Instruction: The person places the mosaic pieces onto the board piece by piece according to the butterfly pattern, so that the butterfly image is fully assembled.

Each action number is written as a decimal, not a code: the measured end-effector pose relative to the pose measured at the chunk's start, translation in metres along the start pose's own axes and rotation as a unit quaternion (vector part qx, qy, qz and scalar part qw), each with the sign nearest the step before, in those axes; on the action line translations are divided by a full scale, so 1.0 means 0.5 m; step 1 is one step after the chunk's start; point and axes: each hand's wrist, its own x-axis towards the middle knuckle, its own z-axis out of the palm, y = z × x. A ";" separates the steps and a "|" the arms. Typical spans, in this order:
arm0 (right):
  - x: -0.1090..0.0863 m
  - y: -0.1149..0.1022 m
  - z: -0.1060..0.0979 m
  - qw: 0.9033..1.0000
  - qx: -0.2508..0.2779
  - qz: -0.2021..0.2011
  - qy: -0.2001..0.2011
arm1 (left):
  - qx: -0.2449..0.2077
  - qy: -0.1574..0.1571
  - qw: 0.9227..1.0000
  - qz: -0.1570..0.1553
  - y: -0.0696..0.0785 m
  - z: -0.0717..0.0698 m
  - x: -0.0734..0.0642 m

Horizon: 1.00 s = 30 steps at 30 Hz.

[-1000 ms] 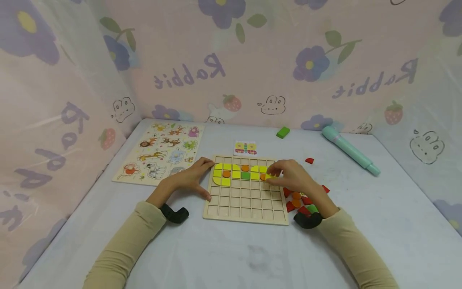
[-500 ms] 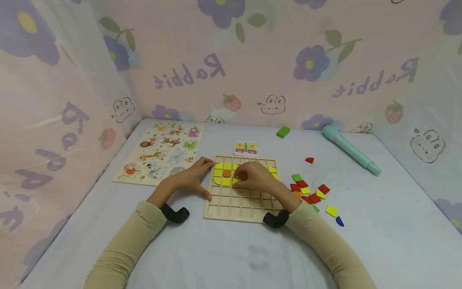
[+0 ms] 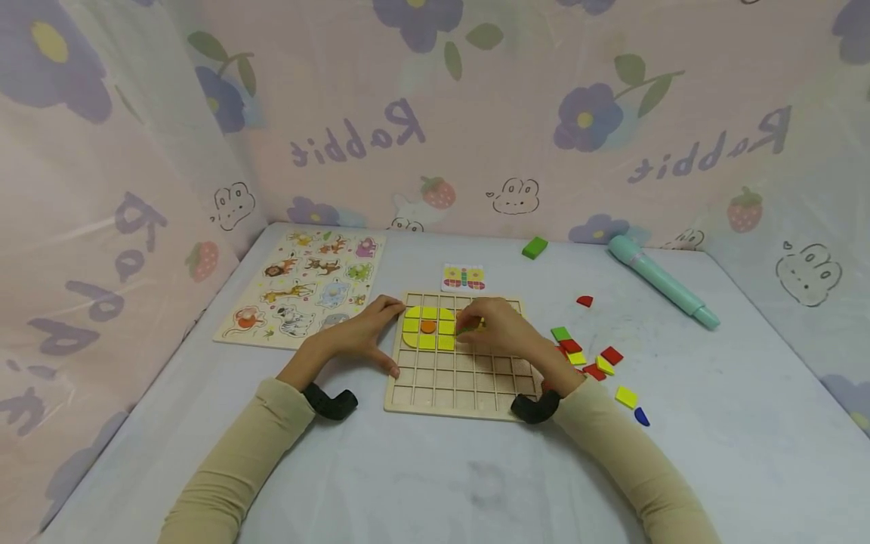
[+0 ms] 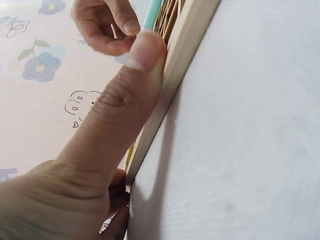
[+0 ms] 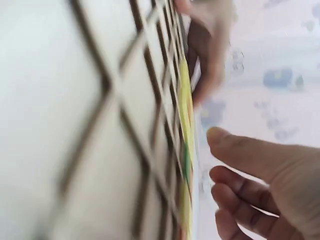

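Note:
A wooden grid board [image 3: 462, 385] lies on the table. My left hand [image 3: 360, 332] rests along its left side, thumb and forefinger spread; in the left wrist view the thumb [image 4: 120, 95] lies along the wooden edge. Yellow pieces [image 3: 411, 338] fill a rounded block around an orange disc [image 3: 428, 327] at the board's upper left. My right hand [image 3: 499, 325] is just right of this block, over the upper middle of the board. The right wrist view shows a gap between its thumb and bent fingers, with nothing held. That hand hides most pieces beneath it.
A picture card [image 3: 464, 277] lies behind the board. Loose coloured pieces, including a red one [image 3: 612, 355] and a blue one [image 3: 642, 416], are scattered to the right. A green block [image 3: 535, 248] and a teal pen-shaped stick [image 3: 662, 281] lie farther back. An animal puzzle board [image 3: 299, 291] lies left.
My right hand went left from the board's right side to the yellow block, then slightly back right. A yellow piece now sits in the block's lower right cell. The left hand stayed put.

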 end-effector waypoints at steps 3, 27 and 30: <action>-0.031 0.028 -0.036 0.999 -0.013 0.030 0.021 | -0.001 0.000 1.000 0.000 0.003 -0.001 0.000; -0.135 0.098 -0.120 0.952 -0.056 0.300 -0.024 | -0.003 -0.001 1.000 -0.010 0.007 -0.001 0.003; -0.115 0.081 -0.100 0.969 -0.018 0.245 -0.010 | 0.000 -0.003 1.000 -0.019 0.006 -0.001 0.002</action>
